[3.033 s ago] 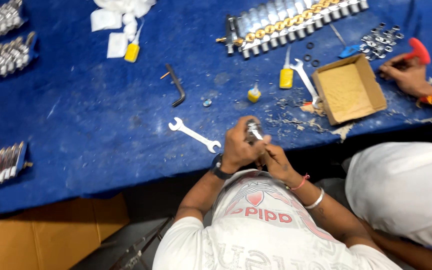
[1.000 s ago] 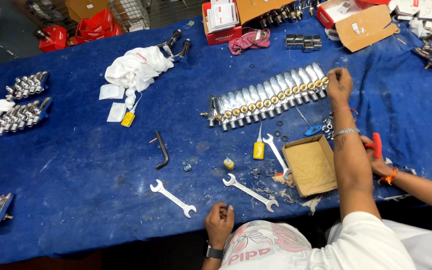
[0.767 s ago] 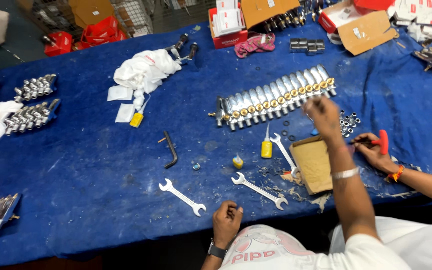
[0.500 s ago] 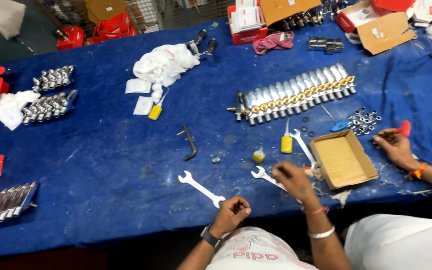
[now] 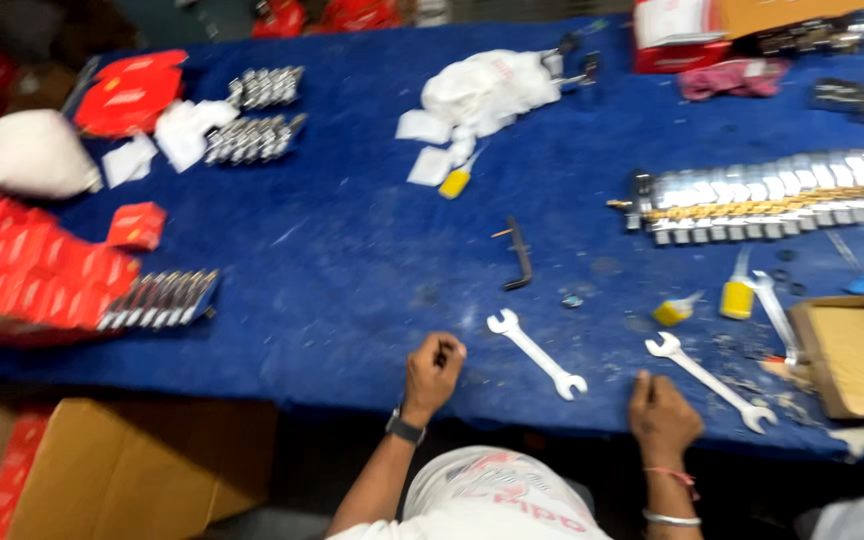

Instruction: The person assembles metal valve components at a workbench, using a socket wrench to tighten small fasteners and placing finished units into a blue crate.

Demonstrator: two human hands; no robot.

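My left hand [image 5: 433, 372] rests as a closed fist on the blue table cloth near the front edge; I cannot see whether anything is inside it. A silver double-ended spanner [image 5: 536, 353] lies just right of it. My right hand [image 5: 663, 417] sits at the table edge with fingers curled, close to a second silver spanner [image 5: 710, 380], not gripping it. A black hex key [image 5: 519, 255] lies farther back. The picture is blurred by head motion.
A long row of silver metal parts with a brass strip [image 5: 782, 195] lies at the right. An open cardboard box [image 5: 857, 355], small yellow bottles [image 5: 735, 296], white cloth [image 5: 487, 88], red packets [image 5: 22, 260] and silver part racks [image 5: 157, 298] surround the work area.
The view has swung left. My right hand came back from the far row of metal parts to the table's front edge. My left fist stays near the edge.
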